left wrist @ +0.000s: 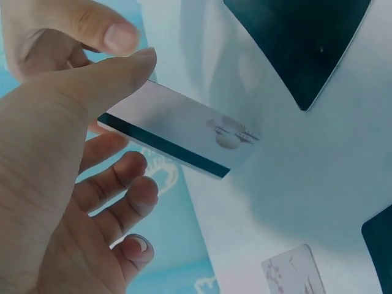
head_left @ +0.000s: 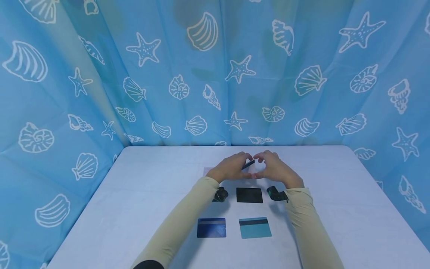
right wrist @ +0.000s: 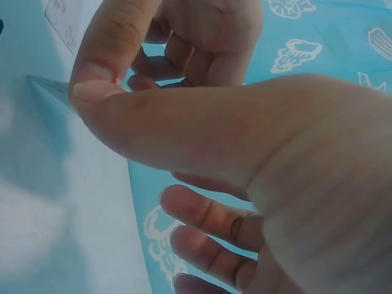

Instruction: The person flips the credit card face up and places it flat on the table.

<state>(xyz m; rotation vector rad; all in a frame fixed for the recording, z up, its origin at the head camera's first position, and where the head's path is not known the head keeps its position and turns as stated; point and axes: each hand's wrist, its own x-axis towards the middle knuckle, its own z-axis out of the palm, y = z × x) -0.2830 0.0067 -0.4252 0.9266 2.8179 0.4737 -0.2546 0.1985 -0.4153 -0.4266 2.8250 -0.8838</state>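
Between the two hands a pale card with a dark stripe and a small printed picture [left wrist: 208,131] is held tilted above the table. My left hand [head_left: 234,167] holds it by thumb and forefinger, its other fingers [left wrist: 131,202] curled loosely behind. My right hand [head_left: 276,170] meets it at the card's right end; thumb and forefinger appear to pinch that end, though the contact is partly hidden. The thumbs touch at their tips, and in the right wrist view only a thin sliver of card [right wrist: 52,90] shows past them.
On the white table [head_left: 141,209] lie a black card [head_left: 249,195], a dark blue card [head_left: 211,229] and a light blue striped card [head_left: 255,228]. A pale patterned card [left wrist: 294,269] and another dark card [left wrist: 381,245] lie near the left arm. A shell-print curtain [head_left: 215,74] hangs behind.
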